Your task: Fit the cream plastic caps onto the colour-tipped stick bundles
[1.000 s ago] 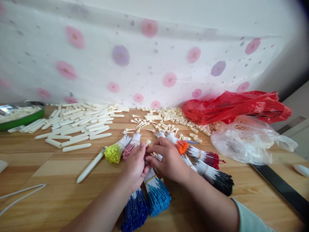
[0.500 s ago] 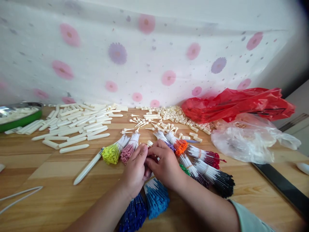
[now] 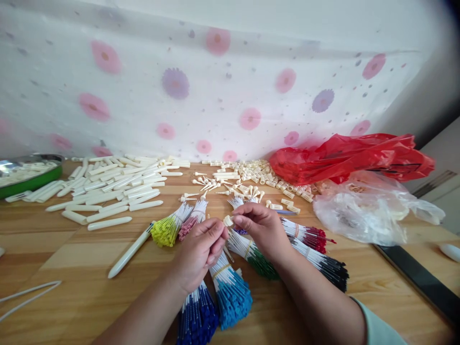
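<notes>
My left hand (image 3: 203, 250) is closed, thumb against curled fingers; what it holds is mostly hidden. In my right hand (image 3: 265, 235) the thumb and forefinger pinch a small cream plastic piece (image 3: 228, 220), right beside the left fingertips. Beneath the hands lie rubber-banded bundles of thin white refills with coloured ends: a light-blue bundle (image 3: 233, 297), a dark-blue bundle (image 3: 198, 314), and a green bundle (image 3: 257, 258) partly under my right hand. A yellow bundle (image 3: 167, 227) and a pink bundle (image 3: 190, 223) are left of the hands. A white pen (image 3: 131, 251) rests further left.
Cream pen barrels (image 3: 118, 184) are heaped at the back left beside a green-rimmed bowl (image 3: 34, 184). Small cream pieces (image 3: 247, 172) scatter along the back. A red plastic bag (image 3: 352, 158) and a clear bag (image 3: 359, 211) sit at right, near a dark flat bar (image 3: 417, 282).
My hands have moved slightly apart, the right one shifting right and up. The small cream piece now shows between the fingertips, and more of the green bundle is uncovered.
</notes>
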